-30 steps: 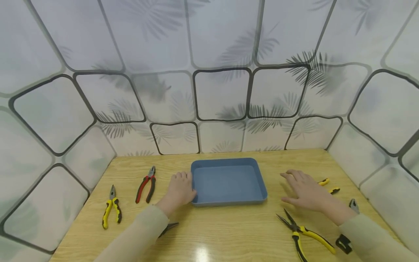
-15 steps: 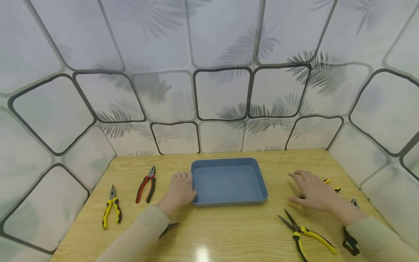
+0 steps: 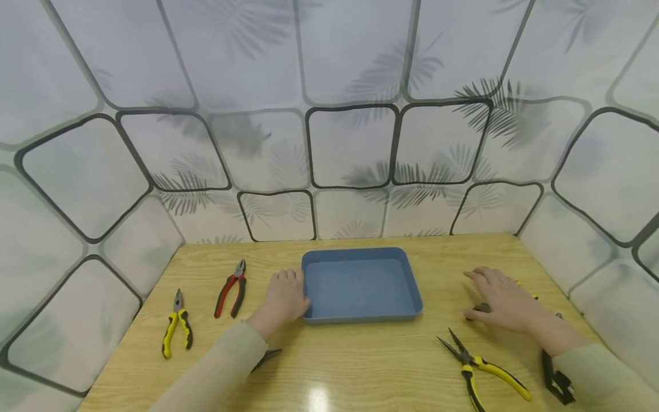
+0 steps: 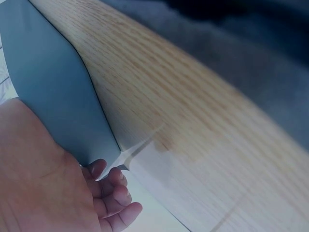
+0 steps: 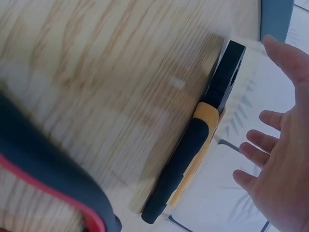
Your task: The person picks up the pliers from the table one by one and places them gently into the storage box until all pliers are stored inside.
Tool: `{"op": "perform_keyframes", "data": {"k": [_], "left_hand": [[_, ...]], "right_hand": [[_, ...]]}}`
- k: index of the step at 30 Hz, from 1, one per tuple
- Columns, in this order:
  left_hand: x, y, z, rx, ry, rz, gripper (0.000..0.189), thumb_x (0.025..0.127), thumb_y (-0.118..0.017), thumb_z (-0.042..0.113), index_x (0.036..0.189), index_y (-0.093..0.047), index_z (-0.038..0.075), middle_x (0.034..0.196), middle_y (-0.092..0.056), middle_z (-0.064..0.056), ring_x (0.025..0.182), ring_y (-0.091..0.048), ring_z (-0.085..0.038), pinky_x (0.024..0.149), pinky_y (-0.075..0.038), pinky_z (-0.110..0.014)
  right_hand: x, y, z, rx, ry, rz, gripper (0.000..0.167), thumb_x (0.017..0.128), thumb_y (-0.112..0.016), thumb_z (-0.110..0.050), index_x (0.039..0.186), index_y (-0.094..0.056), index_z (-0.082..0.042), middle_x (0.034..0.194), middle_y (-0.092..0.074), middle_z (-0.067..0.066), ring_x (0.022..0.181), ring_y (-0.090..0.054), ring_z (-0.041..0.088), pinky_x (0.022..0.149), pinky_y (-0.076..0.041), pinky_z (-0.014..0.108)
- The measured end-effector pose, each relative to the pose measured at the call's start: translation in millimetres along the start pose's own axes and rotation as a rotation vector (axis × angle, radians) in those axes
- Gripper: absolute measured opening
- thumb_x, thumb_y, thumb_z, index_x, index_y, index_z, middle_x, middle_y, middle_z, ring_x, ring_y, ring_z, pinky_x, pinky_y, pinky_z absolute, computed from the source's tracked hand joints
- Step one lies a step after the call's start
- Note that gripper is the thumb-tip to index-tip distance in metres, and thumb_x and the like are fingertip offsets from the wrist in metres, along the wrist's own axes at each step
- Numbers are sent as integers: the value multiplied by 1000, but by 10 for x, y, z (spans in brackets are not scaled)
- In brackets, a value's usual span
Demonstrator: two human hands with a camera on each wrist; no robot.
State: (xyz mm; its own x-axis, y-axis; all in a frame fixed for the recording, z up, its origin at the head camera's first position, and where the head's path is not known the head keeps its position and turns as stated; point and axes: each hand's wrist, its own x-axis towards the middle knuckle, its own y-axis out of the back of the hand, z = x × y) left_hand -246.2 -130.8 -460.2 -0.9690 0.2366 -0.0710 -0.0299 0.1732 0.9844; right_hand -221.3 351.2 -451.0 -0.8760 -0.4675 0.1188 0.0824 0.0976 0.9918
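Observation:
My left hand [image 3: 282,294] lies along the left side of the blue tray [image 3: 360,286], its thumb at the near corner. In the left wrist view its loosely bent fingers [image 4: 123,195] are beside the wall of the tray. At the right, my right hand [image 3: 501,300] is over a pair of pliers [image 3: 482,308] with black and yellow handles, mostly hidden in the head view. The right wrist view shows these pliers [image 5: 212,113] lying on the wood, with a gap between them and the spread fingers [image 5: 260,140].
Long-nose pliers [image 3: 479,363] lie right of centre, and another tool [image 3: 556,377] is partly under the right sleeve. Red-handled pliers [image 3: 231,289] and yellow-handled pliers [image 3: 177,326] are at the left. A dark tool tip [image 3: 268,357] shows beside the left sleeve.
My right hand has moved to the right, away from the tray and over the yellow-handled pliers, uncovering their dark head. The left hand and tray have stayed in place.

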Motion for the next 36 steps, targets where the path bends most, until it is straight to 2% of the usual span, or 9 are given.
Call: {"op": "perform_keyframes", "data": {"k": [10, 18, 31, 36], "left_hand": [[-5, -3, 14, 2, 1, -11, 64, 100, -64, 47, 138, -53, -3, 125, -65, -22, 117, -63, -35, 105, -52, -48], [-8, 9, 20, -6, 5, -12, 63, 100, -64, 46, 138, -53, -3, 127, -65, -22, 119, -63, -36, 106, -51, -49], [-5, -7, 12, -17, 10, -1, 60, 100, -65, 45, 134, -54, -3, 121, -64, -22, 116, -63, -36, 104, -52, -49], [-14, 16, 19, -22, 12, -16, 59, 101, -63, 44, 134, -53, -3, 122, -64, -22, 116, -63, -36, 105, -51, -49]], "right_hand": [[-76, -39, 119, -28, 32, 39, 90, 85, -86, -50, 146, -50, 4, 137, -56, 30, 123, -57, 51, 100, -49, 67], [-129, -11, 175, -35, -10, -11, 91, 86, -86, -50, 147, -48, 5, 139, -54, 33, 124, -57, 53, 101, -48, 69], [-155, -61, 379, -4, -26, -22, 92, 80, -90, -46, 145, -49, 6, 134, -56, 33, 117, -59, 51, 96, -51, 66], [-178, -59, 422, 6, -37, -40, 87, 81, -89, -40, 144, -50, 7, 134, -56, 32, 116, -59, 50, 95, -52, 65]]}}
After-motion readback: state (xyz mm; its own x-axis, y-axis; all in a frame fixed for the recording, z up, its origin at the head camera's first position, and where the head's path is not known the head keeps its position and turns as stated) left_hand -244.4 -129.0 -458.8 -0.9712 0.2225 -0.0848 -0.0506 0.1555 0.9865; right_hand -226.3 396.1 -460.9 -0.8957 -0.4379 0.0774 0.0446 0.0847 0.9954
